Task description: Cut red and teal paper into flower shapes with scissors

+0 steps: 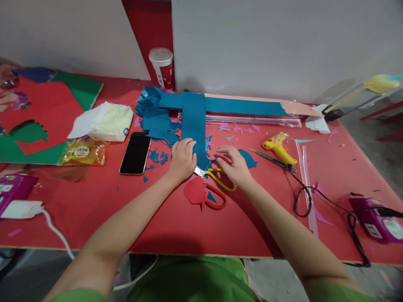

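My left hand (182,160) lies palm down on the near end of a blue paper strip (192,119) that runs away from me across a longer blue strip (245,106). Its fingers are loosely curled on the paper. My right hand (234,165) rests with fingers spread on the red table (132,209), over a small blue paper piece (248,158) and next to scissors with yellow and red handles (217,186). The scissors lie on the table, blades pointing at my left hand. A red cut-out shape (195,191) lies just in front of them.
A black phone (136,153) lies left of my left hand, with a tissue pack (103,121) and snack packet (82,152) beyond. A yellow glue gun (278,147) with black cord, clear glue sticks (307,176), a cup (162,67), purple boxes (376,218) and several blue scraps surround them.
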Demonstrator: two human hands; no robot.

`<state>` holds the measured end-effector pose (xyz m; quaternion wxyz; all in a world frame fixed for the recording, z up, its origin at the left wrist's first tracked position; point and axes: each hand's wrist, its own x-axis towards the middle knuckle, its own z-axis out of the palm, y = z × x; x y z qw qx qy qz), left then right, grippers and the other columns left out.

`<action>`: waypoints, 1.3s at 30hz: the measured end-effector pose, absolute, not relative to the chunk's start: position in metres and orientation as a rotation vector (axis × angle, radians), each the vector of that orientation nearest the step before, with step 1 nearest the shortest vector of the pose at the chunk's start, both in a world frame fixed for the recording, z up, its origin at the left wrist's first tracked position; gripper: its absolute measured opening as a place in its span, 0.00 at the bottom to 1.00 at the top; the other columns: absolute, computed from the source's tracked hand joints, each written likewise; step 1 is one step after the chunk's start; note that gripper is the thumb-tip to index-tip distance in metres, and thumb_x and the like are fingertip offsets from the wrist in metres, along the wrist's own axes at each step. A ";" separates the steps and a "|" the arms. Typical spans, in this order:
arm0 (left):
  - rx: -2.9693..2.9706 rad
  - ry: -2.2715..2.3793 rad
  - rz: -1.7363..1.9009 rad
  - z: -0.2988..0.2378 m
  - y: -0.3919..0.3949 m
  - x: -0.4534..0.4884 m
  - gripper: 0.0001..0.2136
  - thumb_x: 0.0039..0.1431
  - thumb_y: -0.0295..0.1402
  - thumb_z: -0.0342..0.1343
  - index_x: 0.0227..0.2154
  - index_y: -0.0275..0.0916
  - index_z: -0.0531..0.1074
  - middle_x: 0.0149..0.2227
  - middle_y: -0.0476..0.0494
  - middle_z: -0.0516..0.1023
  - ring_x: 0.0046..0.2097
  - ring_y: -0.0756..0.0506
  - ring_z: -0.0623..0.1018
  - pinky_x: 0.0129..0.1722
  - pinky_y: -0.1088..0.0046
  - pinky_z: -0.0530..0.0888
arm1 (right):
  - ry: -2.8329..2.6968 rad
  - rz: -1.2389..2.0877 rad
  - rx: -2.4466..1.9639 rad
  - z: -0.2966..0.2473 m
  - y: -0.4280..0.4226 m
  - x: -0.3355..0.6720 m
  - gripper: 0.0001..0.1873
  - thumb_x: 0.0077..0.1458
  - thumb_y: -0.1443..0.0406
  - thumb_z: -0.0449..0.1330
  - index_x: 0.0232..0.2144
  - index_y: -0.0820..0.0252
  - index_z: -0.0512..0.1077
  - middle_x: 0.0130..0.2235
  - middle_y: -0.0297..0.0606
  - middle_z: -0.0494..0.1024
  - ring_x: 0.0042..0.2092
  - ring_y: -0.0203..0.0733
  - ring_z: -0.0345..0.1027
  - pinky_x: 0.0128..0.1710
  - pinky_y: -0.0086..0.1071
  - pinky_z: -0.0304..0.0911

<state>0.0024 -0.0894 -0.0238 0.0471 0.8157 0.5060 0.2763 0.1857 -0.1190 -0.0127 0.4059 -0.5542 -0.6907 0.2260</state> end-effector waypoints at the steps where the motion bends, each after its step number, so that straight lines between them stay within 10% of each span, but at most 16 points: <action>1: 2.501 1.533 0.841 -0.026 -0.090 0.003 0.17 0.58 0.29 0.42 0.49 0.29 0.62 0.52 0.30 0.67 0.55 0.40 0.65 0.56 0.58 0.56 | -1.735 0.635 -1.376 -0.011 -0.111 0.184 0.08 0.51 0.67 0.53 0.35 0.58 0.69 0.42 0.43 0.72 0.46 0.44 0.66 0.49 0.43 0.62; 17: 2.501 1.519 0.922 -0.037 -0.091 0.006 0.16 0.55 0.28 0.44 0.46 0.29 0.65 0.49 0.31 0.69 0.53 0.38 0.65 0.53 0.58 0.57 | -1.693 0.964 -1.527 -0.002 0.012 0.140 0.06 0.45 0.67 0.57 0.28 0.62 0.73 0.32 0.39 0.76 0.37 0.43 0.69 0.43 0.40 0.63; 28: 2.416 1.508 0.981 -0.036 -0.087 0.005 0.14 0.51 0.25 0.46 0.41 0.30 0.66 0.46 0.31 0.70 0.51 0.38 0.67 0.51 0.59 0.61 | -2.144 0.112 -1.176 0.049 -0.006 0.172 0.22 0.52 0.60 0.55 0.49 0.60 0.62 0.55 0.52 0.60 0.59 0.56 0.51 0.57 0.53 0.49; 39: 2.320 1.521 1.195 -0.044 -0.063 -0.010 0.13 0.51 0.23 0.44 0.40 0.31 0.65 0.43 0.31 0.72 0.48 0.41 0.70 0.49 0.59 0.66 | -2.160 0.019 -1.035 0.089 -0.057 0.189 0.31 0.54 0.52 0.52 0.57 0.52 0.52 0.58 0.46 0.53 0.60 0.58 0.47 0.54 0.54 0.55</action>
